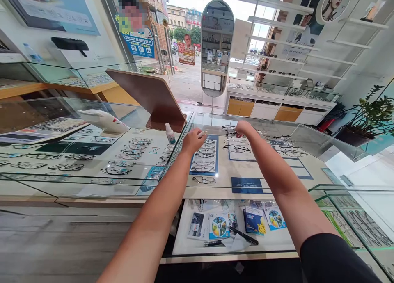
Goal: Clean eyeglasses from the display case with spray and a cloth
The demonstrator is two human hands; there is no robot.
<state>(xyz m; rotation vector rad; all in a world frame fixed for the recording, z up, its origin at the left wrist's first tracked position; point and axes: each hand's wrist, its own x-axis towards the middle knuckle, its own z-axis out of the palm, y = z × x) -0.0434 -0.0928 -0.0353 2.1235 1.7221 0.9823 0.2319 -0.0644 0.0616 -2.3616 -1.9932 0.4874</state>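
Both my arms reach far out over a glass display counter (264, 123) full of eyeglass frames. My left hand (192, 140) is closed in a pinch on a small white thing (202, 133), maybe a cloth or wipe, above the glass top. My right hand (243, 128) is curled with its knuckles toward me at the far edge of the counter, right by a dark pair of glasses (230, 134); its fingers are hidden. A small white spray bottle (170, 133) stands just left of my left hand.
Rows of eyeglasses (203, 162) lie under the glass. A brown tilted mirror stand (147, 95) and a white device (103, 121) sit on the left counter. The lower shelf holds booklets (219, 225) and a pen (243, 235). An oval mirror (217, 47) stands behind; a potted plant (367, 121) at right.
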